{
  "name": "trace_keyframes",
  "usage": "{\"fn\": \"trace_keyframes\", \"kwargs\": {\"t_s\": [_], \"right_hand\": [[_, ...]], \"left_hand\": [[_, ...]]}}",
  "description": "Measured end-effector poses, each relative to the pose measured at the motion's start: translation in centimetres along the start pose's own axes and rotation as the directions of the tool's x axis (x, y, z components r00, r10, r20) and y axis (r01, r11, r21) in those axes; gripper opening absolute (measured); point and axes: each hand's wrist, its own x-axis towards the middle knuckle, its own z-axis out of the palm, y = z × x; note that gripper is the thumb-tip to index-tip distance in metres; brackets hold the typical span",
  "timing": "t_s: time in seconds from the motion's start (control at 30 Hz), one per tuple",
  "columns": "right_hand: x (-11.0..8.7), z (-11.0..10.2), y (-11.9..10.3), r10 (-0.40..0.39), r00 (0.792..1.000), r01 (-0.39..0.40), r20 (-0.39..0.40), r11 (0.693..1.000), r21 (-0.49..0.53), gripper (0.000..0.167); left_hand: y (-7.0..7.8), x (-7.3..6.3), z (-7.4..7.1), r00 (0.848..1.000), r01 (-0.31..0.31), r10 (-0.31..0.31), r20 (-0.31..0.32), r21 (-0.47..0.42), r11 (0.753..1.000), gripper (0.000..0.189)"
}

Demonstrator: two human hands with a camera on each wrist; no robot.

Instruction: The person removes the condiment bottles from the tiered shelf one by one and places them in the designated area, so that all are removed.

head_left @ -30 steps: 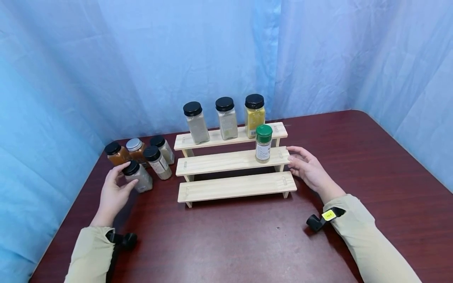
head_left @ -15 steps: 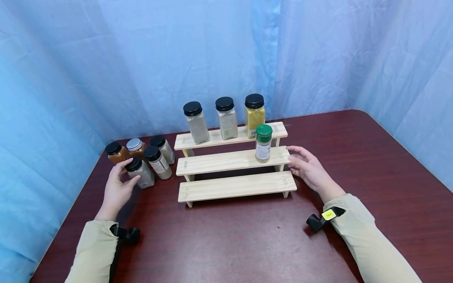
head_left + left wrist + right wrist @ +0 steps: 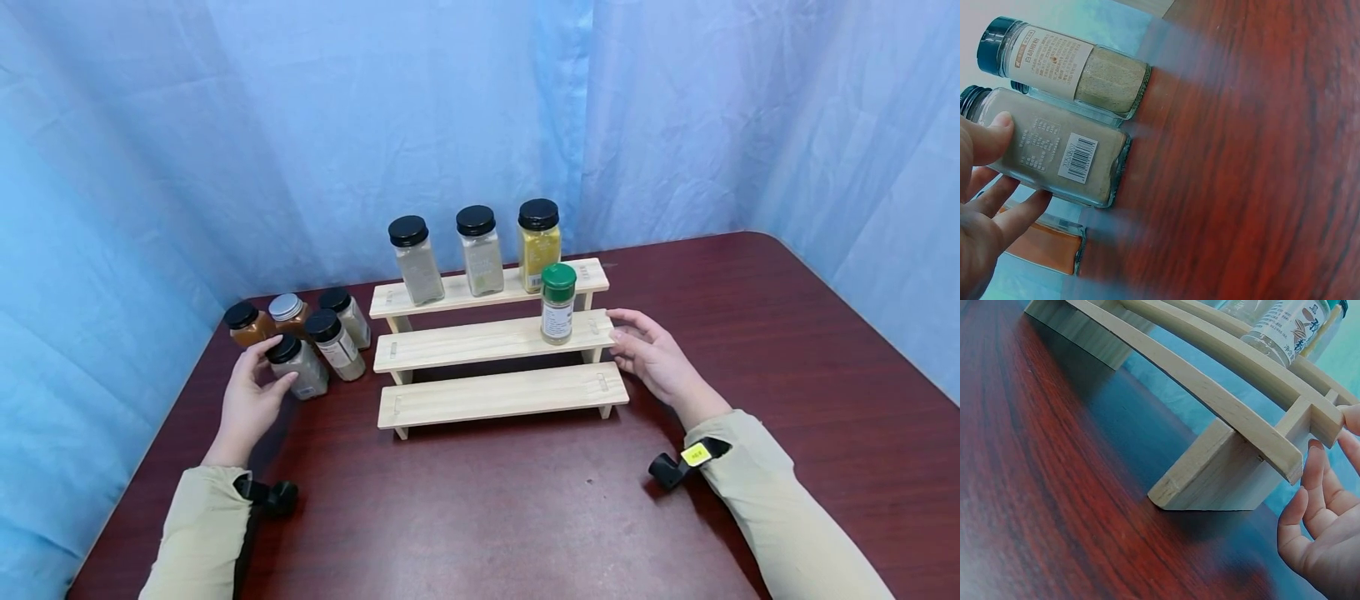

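My left hand (image 3: 251,400) grips a square glass spice jar (image 3: 303,371) with a black lid and greyish powder, at the left of the table. In the left wrist view the thumb lies across the front of this jar (image 3: 1054,144), beside its barcode, and the fingers reach round behind it. It stands upright, close to a labelled round spice jar (image 3: 341,354). My right hand (image 3: 656,362) is at the right end of a three-step wooden rack (image 3: 465,343), its fingertips touching the end of the middle shelf. The other fingers are loosely bent in the right wrist view.
Two orange-brown jars (image 3: 251,332) and a black-lidded jar (image 3: 352,321) stand behind the gripped one. Along the top shelf are three tall black-lidded jars (image 3: 483,262). A green-capped jar (image 3: 557,312) stands on the middle shelf's right. Blue curtains (image 3: 450,125) enclose the table.
My left hand has moved the spice jar slightly back and right, up against the other jars, then stayed there. My right hand and the rack have not moved.
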Motion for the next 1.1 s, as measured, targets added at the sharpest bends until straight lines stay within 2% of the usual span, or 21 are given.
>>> {"fn": "trace_keyframes", "kwargs": {"t_s": [0.27, 0.5, 0.67, 0.87, 1.1], "right_hand": [[-0.1, 0.0, 0.1, 0.0, 1.0, 0.0, 0.001, 1.0, 0.002, 0.023], [-0.1, 0.0, 0.1, -0.003, 1.0, 0.003, 0.004, 1.0, 0.005, 0.023], [0.0, -0.1, 0.1, -0.005, 1.0, 0.005, 0.007, 1.0, 0.007, 0.022], [0.0, -0.2, 0.2, -0.008, 1.0, 0.008, 0.006, 1.0, 0.005, 0.022], [0.0, -0.1, 0.2, -0.008, 1.0, 0.008, 0.011, 1.0, 0.014, 0.021]], "left_hand": [[-0.1, -0.1, -0.2, 1.0, 0.014, -0.014, 0.013, -0.015, 1.0, 0.057], [-0.1, -0.2, -0.7, 0.999, -0.015, 0.016, 0.031, -0.023, 1.0, 0.065], [0.1, -0.2, -0.9, 0.999, -0.019, 0.018, -0.03, -0.03, 0.999, 0.066], [1.0, -0.3, -1.2, 0.996, -0.025, 0.021, -0.086, -0.039, 0.999, 0.061], [2.3, -0.6, -1.5, 0.985, 0.027, -0.037, -0.168, -0.065, 0.998, 0.054]]}}
